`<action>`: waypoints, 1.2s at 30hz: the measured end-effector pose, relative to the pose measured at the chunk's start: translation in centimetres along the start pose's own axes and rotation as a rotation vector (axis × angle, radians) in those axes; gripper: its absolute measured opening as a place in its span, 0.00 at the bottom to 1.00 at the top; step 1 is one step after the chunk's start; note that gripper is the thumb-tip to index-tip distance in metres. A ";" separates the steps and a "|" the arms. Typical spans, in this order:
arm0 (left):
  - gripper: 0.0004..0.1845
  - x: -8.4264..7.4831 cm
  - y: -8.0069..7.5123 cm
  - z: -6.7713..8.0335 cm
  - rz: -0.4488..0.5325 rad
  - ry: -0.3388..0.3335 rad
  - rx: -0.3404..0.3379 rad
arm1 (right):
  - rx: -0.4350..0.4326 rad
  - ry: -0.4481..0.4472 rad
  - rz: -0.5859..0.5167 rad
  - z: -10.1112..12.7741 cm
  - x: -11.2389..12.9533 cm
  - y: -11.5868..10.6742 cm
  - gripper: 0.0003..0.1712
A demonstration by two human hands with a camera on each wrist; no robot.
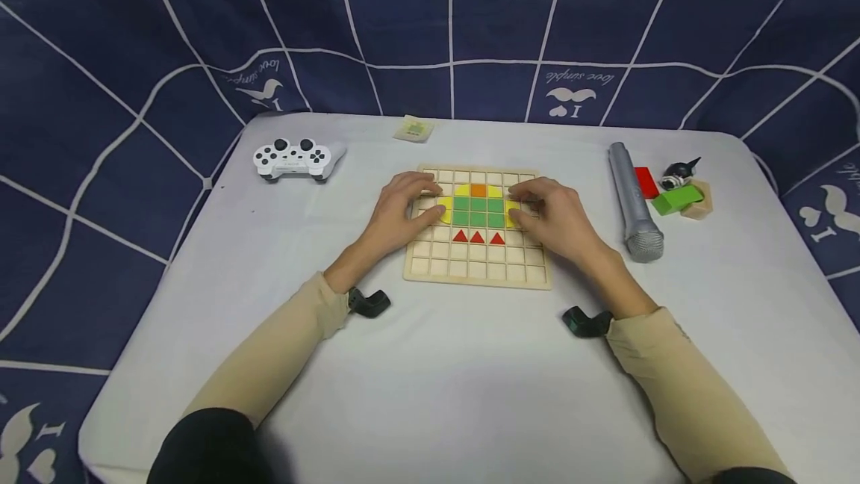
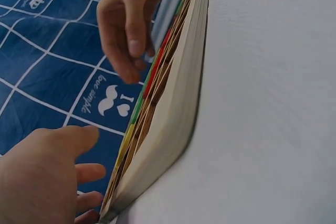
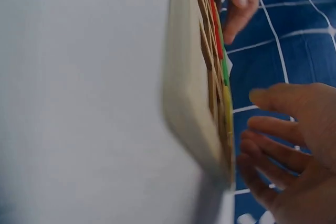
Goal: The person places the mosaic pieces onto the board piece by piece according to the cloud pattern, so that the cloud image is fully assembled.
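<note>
A square wooden grid board (image 1: 430, 269) lies on the white table in front of me. In its cells sit green squares (image 1: 478, 212), an orange square (image 1: 478, 190), yellow pieces (image 1: 462, 190) around them, and a row of red triangles (image 1: 477, 237). Over the board's left side is my left hand (image 1: 398, 209), its thumb tip right at a yellow piece on that edge of the pattern. My right hand (image 1: 556, 215) mirrors it at the opposite yellow piece. Both wrist views show the fingers loosely bent and spread, with nothing between them.
A white game controller (image 1: 295, 160) lies at the back left, and a small patterned card (image 1: 413, 129) near the back edge. To the right are a grey microphone (image 1: 634, 204), a red block (image 1: 646, 183), a green block (image 1: 675, 200), a wooden block (image 1: 699, 202) and a small dark figure (image 1: 678, 172).
</note>
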State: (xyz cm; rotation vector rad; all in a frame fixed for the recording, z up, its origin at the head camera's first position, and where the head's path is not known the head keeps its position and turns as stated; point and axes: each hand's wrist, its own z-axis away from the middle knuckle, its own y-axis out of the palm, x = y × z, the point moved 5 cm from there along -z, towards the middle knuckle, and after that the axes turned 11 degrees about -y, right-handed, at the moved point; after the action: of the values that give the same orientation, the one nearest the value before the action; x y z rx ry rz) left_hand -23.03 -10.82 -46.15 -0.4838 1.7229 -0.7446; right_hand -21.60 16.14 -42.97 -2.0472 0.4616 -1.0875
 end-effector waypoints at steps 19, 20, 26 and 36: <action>0.38 -1.3 2.5 -0.7 -0.203 0.040 0.137 | 0.184 -0.067 0.101 -1.7 0.6 2.7 0.35; 0.38 -1.3 2.6 -0.7 -0.202 0.035 0.142 | 0.198 -0.079 0.115 -1.7 0.6 2.9 0.36; 0.37 -1.2 2.4 -0.8 -0.181 0.010 0.130 | 0.237 -0.130 0.166 -1.5 0.9 3.5 0.36; 0.15 -1.4 1.5 -0.7 0.005 0.073 0.042 | 0.084 -0.156 0.106 -0.9 1.4 2.5 0.20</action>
State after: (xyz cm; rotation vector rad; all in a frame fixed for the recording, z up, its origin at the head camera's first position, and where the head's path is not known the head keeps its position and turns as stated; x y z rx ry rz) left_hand -23.23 -8.62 -46.09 -0.4279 1.7717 -0.8012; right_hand -21.44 13.28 -43.76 -1.9920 0.4328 -0.8629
